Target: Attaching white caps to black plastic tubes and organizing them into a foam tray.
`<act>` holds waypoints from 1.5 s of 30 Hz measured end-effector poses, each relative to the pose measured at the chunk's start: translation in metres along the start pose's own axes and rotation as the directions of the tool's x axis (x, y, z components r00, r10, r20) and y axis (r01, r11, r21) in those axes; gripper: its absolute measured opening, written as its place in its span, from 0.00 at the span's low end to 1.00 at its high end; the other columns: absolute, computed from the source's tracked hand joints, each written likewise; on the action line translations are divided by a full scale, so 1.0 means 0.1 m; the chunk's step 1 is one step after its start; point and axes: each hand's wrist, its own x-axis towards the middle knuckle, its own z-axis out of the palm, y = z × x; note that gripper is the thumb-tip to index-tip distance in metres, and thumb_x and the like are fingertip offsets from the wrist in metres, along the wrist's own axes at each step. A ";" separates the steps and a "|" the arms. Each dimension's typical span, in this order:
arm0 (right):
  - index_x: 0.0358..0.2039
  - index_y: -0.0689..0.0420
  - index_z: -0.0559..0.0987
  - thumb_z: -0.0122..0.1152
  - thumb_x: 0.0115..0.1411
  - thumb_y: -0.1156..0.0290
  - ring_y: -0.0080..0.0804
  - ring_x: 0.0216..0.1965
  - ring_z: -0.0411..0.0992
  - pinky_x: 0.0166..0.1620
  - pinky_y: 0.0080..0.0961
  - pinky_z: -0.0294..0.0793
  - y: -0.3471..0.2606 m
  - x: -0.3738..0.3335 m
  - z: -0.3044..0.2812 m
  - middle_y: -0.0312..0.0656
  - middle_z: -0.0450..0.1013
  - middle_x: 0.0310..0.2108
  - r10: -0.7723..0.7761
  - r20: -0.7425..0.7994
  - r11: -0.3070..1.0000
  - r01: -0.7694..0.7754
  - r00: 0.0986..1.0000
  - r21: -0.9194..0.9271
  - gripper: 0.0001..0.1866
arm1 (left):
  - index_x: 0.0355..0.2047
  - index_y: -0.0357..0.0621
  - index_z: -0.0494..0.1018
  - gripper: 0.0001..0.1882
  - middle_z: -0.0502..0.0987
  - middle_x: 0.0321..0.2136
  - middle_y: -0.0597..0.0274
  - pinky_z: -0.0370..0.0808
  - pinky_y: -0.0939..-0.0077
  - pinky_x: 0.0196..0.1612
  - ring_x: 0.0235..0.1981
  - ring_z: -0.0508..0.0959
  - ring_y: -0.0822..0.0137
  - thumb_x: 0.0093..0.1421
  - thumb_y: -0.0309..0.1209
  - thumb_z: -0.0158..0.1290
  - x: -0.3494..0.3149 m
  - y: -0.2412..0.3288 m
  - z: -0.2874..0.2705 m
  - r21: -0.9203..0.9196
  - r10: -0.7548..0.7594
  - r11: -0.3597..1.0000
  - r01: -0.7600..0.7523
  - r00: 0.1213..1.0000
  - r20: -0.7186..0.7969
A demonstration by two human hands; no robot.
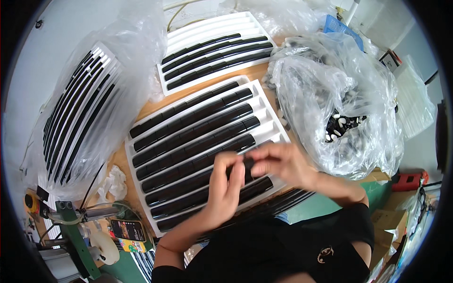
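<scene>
while your left hand (224, 185) and right hand (287, 163) were close together over the white tray (268, 128) of black pieces (196, 137), fingers bent, you couldn't tell what they gripped.

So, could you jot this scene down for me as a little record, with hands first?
Bare left hand: above the nearest tray, motion-blurred
Bare right hand: close to the left; grip unclear
Nearest tray: white grooved tray with rows of glossy black pieces
Behind it: white grooved tray, partly filled with black rows
Right: crumpled clear plastic bag containing small black and white pieces
Lower left: dark rectangular phone, screen lit
</scene>
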 end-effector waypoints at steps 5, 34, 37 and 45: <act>0.46 0.62 0.72 0.58 0.56 0.73 0.20 0.31 0.72 0.35 0.17 0.73 0.31 0.58 -0.48 0.37 0.74 0.34 0.079 -0.024 0.965 -0.071 0.997 0.251 0.17 | 0.51 0.37 0.60 0.17 0.70 0.37 0.61 0.69 0.83 0.35 0.34 0.73 0.76 0.66 0.35 0.39 0.72 -0.34 -0.01 -0.179 0.023 0.984 -0.002 0.993 0.115; 0.42 0.58 0.76 0.55 0.54 0.57 0.49 0.43 0.69 0.46 0.39 0.69 1.26 4.19 -2.09 0.52 0.65 0.47 -0.199 -0.801 0.717 -0.473 0.564 -0.512 0.20 | 0.55 0.40 0.60 0.27 0.55 0.58 0.40 0.43 0.48 0.63 0.64 0.44 0.46 0.56 0.38 0.38 0.95 -0.98 0.27 0.543 0.081 0.516 -0.663 0.668 0.739; 0.43 0.58 0.75 0.59 0.52 0.61 0.51 0.44 0.68 0.48 0.38 0.67 1.04 3.80 -2.10 0.54 0.67 0.44 -0.405 -0.728 0.769 -0.225 0.553 -0.598 0.20 | 0.51 0.39 0.64 0.23 0.59 0.55 0.40 0.46 0.48 0.62 0.62 0.49 0.45 0.56 0.36 0.38 0.95 -0.96 0.34 0.496 0.098 0.491 -0.717 0.611 0.786; 0.37 0.67 0.75 0.51 0.61 0.72 0.19 0.29 0.69 0.34 0.17 0.69 0.05 0.87 -1.83 0.37 0.72 0.27 -0.322 -0.483 0.914 0.134 0.814 -0.384 0.10 | 0.43 0.43 0.69 0.19 0.70 0.37 0.58 0.66 0.67 0.43 0.41 0.71 0.61 0.48 0.26 0.50 0.83 -0.81 0.42 0.558 0.145 0.536 -0.634 0.720 0.678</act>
